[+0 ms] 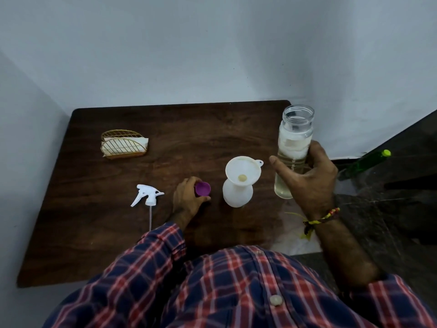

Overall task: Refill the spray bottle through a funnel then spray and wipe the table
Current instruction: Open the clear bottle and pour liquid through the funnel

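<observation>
A white spray bottle (237,195) stands on the dark wooden table (94,233) with a white funnel (243,171) seated in its neck. Its white trigger head (147,194), with a thin dip tube, lies on the table to the left. My left hand (186,200) grips a purple cap (202,189) just left of the spray bottle, low over the table. My right hand (307,183) holds a clear, uncapped bottle (293,147) of pale liquid upright, to the right of the funnel.
A gold wire napkin holder (124,144) with white napkins stands at the back left of the table. A green bottle (364,163) lies beyond the table's right edge. Walls close in behind and to the left.
</observation>
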`<state>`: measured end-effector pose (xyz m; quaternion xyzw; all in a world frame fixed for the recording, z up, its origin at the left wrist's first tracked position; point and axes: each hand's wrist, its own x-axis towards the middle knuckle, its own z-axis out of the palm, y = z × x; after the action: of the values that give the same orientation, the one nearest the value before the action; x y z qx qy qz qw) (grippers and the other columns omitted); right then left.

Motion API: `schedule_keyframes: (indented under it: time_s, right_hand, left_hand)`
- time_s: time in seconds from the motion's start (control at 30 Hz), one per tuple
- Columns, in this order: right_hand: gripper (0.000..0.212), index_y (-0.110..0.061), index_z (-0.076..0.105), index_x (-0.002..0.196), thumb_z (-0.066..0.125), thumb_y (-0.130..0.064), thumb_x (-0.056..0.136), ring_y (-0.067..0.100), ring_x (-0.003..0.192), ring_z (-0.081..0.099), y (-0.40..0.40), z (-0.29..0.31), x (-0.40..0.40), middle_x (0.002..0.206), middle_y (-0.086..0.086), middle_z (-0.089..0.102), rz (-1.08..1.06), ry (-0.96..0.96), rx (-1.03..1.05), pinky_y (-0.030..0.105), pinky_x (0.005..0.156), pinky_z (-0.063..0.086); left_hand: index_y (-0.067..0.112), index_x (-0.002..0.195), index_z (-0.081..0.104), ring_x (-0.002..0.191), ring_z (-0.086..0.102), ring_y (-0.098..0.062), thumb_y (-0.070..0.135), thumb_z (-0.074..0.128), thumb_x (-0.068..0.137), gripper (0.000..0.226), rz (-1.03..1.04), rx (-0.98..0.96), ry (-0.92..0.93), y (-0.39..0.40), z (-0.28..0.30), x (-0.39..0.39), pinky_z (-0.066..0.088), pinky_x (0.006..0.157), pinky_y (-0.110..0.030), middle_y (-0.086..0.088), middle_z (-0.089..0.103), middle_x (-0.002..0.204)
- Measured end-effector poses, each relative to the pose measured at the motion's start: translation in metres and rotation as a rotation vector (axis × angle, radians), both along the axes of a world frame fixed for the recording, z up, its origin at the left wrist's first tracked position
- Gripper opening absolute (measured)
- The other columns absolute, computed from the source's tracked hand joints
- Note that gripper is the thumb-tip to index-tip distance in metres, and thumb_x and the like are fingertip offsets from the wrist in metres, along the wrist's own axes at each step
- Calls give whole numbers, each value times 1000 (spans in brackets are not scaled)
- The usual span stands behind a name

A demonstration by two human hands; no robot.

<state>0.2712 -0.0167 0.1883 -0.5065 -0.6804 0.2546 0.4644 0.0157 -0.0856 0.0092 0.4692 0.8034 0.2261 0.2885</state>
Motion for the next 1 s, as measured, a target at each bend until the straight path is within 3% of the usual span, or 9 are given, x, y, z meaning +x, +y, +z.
schedule_keyframes:
  time_s: [0.13,0.3,0.43,0.53,0.7,0.87,1.0]
  right_hand:
    - [50,-9,66,110,88,-33,73,-4,87,68,2,-3,1,98,-5,72,-10,-3,-6,15,78,54]
    - [51,-11,65,112,87,-36,73,-2,90,68,4,-4,0,100,-8,72,-28,-21,-16,20,80,56]
    - [49,-11,65,110,87,-36,73,-4,87,67,3,-3,2,97,-9,71,-21,-28,-26,20,78,57]
    - [49,-16,65,111,86,-40,73,3,88,69,6,-5,12,99,-9,71,-24,-49,-33,30,78,60]
    - [52,-19,64,115,86,-40,72,3,92,69,8,-14,20,103,-10,70,-23,-72,-51,34,79,60]
    - [58,-20,63,120,83,-44,72,10,100,68,5,-29,19,112,-6,70,56,-152,-64,39,82,59]
    - [62,-23,61,122,79,-51,71,13,101,67,5,-40,23,115,-5,69,70,-237,-76,41,81,59]
  left_hand:
    - [22,120,56,114,52,-22,32,87,69,61,-44,-37,79,-3,-6,-2,44,96,-37,-2,56,122]
    - [22,126,51,119,50,-24,30,85,71,66,-90,-76,164,-2,-8,-2,45,97,-38,-4,55,128]
    - [26,150,26,138,36,-26,39,90,63,109,-71,-168,104,1,3,0,38,110,-45,-7,34,152]
    - [30,155,13,147,22,-23,49,93,52,131,-31,-52,-38,4,27,5,29,117,-49,-2,19,162]
    - [36,154,18,146,23,-10,44,97,48,132,-174,161,-337,14,83,33,26,118,-36,9,23,161]
    - [33,152,21,138,36,-8,43,97,46,131,-227,222,-421,23,99,67,34,115,-37,18,35,150]
    - [30,145,32,127,47,-9,39,97,51,115,-120,287,-434,24,94,82,43,109,-37,10,49,139]
